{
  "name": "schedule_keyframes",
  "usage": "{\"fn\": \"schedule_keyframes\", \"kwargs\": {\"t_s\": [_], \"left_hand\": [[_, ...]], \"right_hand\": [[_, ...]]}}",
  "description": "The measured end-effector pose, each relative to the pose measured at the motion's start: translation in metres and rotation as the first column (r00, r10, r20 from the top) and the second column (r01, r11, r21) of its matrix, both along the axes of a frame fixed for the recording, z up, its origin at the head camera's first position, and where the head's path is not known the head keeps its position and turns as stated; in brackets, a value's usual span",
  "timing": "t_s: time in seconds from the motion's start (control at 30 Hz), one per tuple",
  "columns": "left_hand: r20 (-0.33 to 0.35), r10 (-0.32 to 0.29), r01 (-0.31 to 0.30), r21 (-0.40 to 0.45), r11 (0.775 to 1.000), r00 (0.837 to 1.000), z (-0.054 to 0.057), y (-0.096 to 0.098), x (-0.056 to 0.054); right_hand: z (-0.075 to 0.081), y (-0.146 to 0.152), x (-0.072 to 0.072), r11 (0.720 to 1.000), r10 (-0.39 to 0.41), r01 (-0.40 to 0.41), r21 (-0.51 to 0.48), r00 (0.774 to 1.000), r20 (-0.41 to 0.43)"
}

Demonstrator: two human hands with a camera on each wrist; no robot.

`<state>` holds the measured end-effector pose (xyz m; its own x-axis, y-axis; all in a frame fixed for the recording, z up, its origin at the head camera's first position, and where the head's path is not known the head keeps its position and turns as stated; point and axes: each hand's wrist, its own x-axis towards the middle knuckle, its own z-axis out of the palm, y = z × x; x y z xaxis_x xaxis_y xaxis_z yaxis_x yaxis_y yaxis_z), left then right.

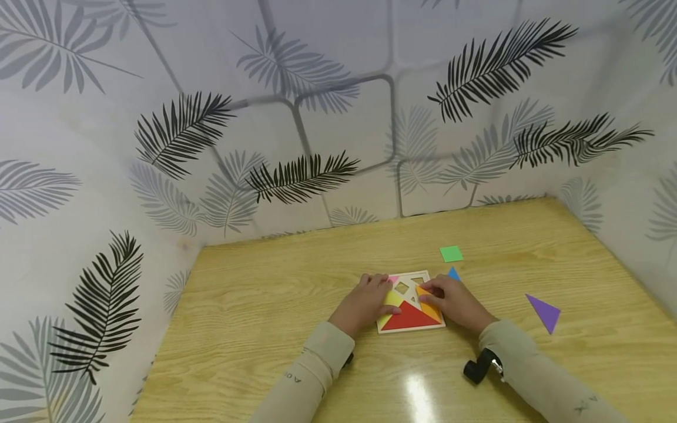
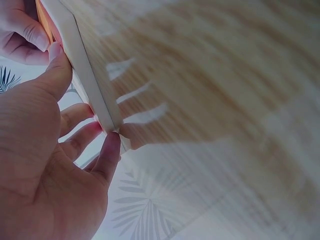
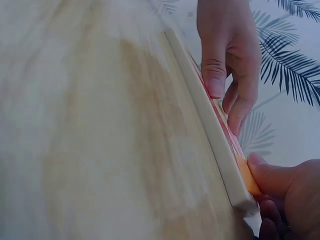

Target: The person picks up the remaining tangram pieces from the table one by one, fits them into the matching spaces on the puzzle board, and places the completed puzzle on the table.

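Note:
A shallow white tangram board (image 1: 410,330) lies on the table, with a red triangle (image 1: 410,317), a yellow piece (image 1: 392,298) and a partly hidden pink piece (image 1: 394,279) in it. My left hand (image 1: 364,305) rests on the board's left side, its thumb on the red and yellow pieces and its fingertips along the edge, as the left wrist view shows. At the right side, my right hand (image 1: 456,301) pinches an orange piece (image 3: 246,176), thumb on its face. That piece lies along the board's right edge, beside the red triangle. Bare cut-outs show near the board's far edge.
A green square (image 1: 451,254) lies beyond the board to the right. Just behind my right hand a blue piece (image 1: 453,274) shows in part. Farther right lies a purple triangle (image 1: 546,313). Leaf-patterned cloth (image 1: 349,135) rises at the table's back and sides.

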<state>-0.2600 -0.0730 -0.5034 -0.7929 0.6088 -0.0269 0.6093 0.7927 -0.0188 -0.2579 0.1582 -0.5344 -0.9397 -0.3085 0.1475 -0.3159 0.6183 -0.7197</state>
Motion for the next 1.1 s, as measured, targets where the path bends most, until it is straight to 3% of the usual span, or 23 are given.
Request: {"fn": "schedule_keyframes", "kwargs": {"t_s": [0.2, 0.83, 1.1], "left_hand": [[0.036, 0.016, -0.017, 0.015, 1.0, 0.999, -0.001, 0.001, -0.001], [-0.015, -0.005, 0.005, -0.012, 1.0, 1.0, 0.0, 0.001, 0.0], [0.001, -0.006, 0.006, 0.009, 1.0, 1.0, 0.002, 0.0, 0.001]], "right_hand": [[0.001, -0.002, 0.005, 0.999, -0.016, 0.019, 0.042, 0.998, -0.053], [0.003, -0.01, 0.015, 0.993, -0.062, 0.072, 0.09, 0.992, -0.107], [0.002, -0.011, 0.016, 0.99, -0.074, 0.088, 0.108, 0.989, -0.125]]}}
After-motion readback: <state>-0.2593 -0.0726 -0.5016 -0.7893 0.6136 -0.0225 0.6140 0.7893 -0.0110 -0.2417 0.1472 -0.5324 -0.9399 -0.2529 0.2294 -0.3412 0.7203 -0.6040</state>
